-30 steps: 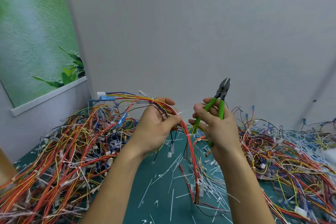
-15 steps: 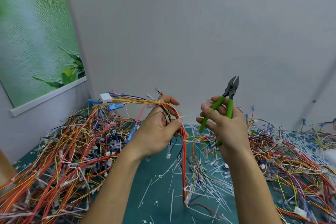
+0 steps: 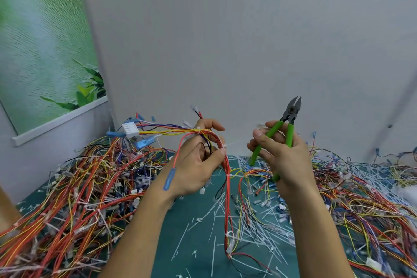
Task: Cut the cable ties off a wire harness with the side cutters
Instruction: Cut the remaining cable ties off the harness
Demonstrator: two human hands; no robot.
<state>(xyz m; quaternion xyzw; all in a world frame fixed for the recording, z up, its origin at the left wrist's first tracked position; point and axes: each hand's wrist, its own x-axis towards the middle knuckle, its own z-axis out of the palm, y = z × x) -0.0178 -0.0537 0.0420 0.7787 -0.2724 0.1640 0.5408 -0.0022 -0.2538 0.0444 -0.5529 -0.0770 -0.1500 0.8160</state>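
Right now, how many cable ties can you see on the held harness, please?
4 ties: one atop the left hand, one by its thumb, one just below it, one low on the hanging harness. Others may be hidden.

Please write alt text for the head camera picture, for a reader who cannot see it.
A left hand holds up a red and yellow wire harness; the right hand grips green-handled side cutters pointing up, clear of the wires. Cut cable ties and heaps of harnesses cover the green table below.
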